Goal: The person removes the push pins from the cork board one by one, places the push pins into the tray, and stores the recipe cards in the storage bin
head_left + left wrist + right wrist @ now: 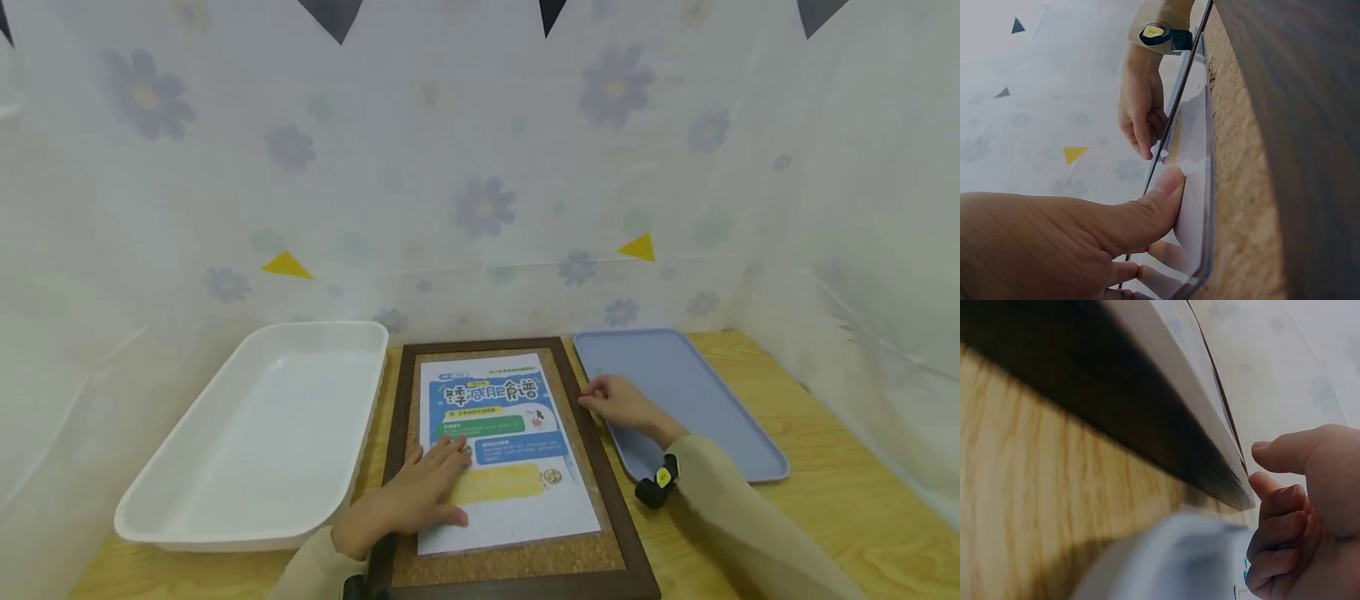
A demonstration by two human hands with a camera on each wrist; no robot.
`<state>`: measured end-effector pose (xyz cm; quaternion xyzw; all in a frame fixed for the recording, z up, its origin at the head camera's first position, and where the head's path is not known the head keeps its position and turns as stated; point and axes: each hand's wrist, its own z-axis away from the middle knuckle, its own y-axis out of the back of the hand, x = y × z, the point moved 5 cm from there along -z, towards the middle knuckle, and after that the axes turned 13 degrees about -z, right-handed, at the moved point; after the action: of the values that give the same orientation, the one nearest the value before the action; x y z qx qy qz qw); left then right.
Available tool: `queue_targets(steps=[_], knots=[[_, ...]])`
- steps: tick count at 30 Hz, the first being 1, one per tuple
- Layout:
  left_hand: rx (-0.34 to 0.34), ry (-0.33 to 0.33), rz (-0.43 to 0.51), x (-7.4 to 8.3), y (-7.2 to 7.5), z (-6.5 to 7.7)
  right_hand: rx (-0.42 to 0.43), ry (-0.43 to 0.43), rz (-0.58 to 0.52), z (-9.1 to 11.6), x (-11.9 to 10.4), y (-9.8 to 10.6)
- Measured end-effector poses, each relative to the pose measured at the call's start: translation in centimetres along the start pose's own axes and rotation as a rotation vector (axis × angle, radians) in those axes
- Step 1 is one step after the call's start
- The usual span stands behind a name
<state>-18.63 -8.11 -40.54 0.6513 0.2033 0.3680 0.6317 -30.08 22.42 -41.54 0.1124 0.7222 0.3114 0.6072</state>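
A printed sheet (517,517) with blue, green and yellow blocks lies on a cork board (480,571) in a dark brown frame (611,508). In the left wrist view a clear sheet edge (1210,187) shows along the paper. My left hand (420,492) rests on the paper's left side, fingers spread and thumb apart. Just above the frame's right side, by the tray's near-left edge, is my right hand (618,402). Its thumb and index fingertips are close together and the other fingers curl in; whether something tiny sits between them is unclear.
A deep white tray (247,454) stands left of the board. To the right lies a flat blue tray (690,392), with a tiny greenish speck (598,371) near its far-left corner. All stand on a wood-grain table (832,492) before a flower-patterned curtain (420,183).
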Motion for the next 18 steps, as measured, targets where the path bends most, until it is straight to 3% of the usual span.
queue_targets(steps=[10, 18], knots=[[-0.006, 0.001, 0.014, 0.0, 0.0, 0.0, -0.016, 0.055, 0.073, -0.8, -1.6, -1.5], [-0.019, 0.006, 0.036, 0.1, 0.0, 0.1, -0.065, 0.012, 0.061, -1.0, -1.9, -2.1]])
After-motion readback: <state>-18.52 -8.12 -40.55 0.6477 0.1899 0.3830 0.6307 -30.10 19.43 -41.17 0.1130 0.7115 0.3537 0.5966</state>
